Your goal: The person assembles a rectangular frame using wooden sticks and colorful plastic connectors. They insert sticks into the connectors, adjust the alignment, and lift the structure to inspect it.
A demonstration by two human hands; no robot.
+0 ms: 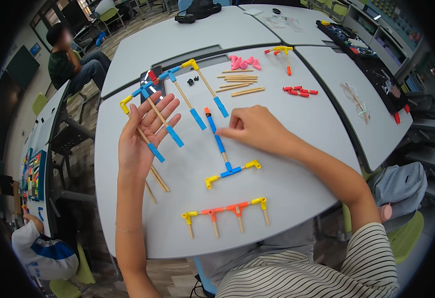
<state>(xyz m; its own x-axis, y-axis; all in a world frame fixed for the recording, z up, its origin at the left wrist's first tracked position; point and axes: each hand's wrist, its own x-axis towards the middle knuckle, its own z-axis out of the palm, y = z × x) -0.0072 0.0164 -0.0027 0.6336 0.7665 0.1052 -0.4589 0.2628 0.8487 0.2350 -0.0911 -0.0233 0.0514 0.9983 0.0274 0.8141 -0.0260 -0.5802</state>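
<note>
A frame of wooden dowels with blue T-connectors (169,74), yellow elbows (191,64) and blue sleeves on its leg ends lies across my left hand (149,126). The palm faces up with fingers spread beneath the legs, and the thumb rests along the leftmost leg. My right hand (257,128) is curled, its thumb tip at a blue rod (214,130) with an orange tip; whether anything sits inside the fingers is hidden. Toward me, that rod joins a blue T-piece (231,171) with two yellow elbows. Nearer still is a row of orange T-connectors (237,206) with short dowels.
Loose dowels (237,79), pink connectors (242,62), red pieces (301,91) and a yellow-red assembly (283,49) lie at the far side. More dowels (158,179) lie beside my left wrist. A dark tablet-like object (153,94) is behind the frame. Another person (71,62) sits far left.
</note>
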